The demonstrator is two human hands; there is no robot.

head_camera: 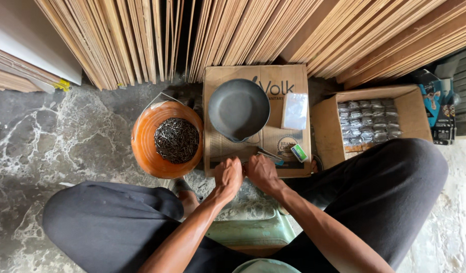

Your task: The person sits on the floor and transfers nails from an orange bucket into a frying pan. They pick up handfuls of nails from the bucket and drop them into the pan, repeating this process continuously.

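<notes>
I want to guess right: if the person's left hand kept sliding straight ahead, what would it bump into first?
Probably the dark round pan. The left hand sits at the near edge of the flat cardboard box, aimed away from the body, and the pan lies just beyond it. Height is hard to judge.

Orange bucket of dark nails, grey pan, brown cardboard box

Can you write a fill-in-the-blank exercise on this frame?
1. The orange bucket holds a heap of ____.
2. The dark round pan sits on a flattened ____ box.
3. The left hand and right hand are ____ each other.
4. The open carton lies to the person's ____.

Missing: nails; cardboard; beside; right
</notes>
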